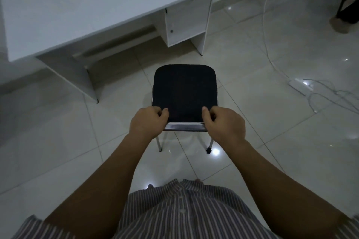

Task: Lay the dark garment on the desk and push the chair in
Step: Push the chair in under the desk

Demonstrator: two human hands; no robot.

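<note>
The white desk [93, 11] stands beyond the chair [184, 91], apart from it. At the chair's near edge (the metal back rail), my left hand [148, 122] and right hand [225, 124] are curled tight around it. I cannot tell where the dark garment lies.

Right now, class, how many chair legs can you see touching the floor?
2: the chair's left rear leg below the left hand, and the right rear leg below the right hand. Front legs are probably hidden under the seat.
</note>
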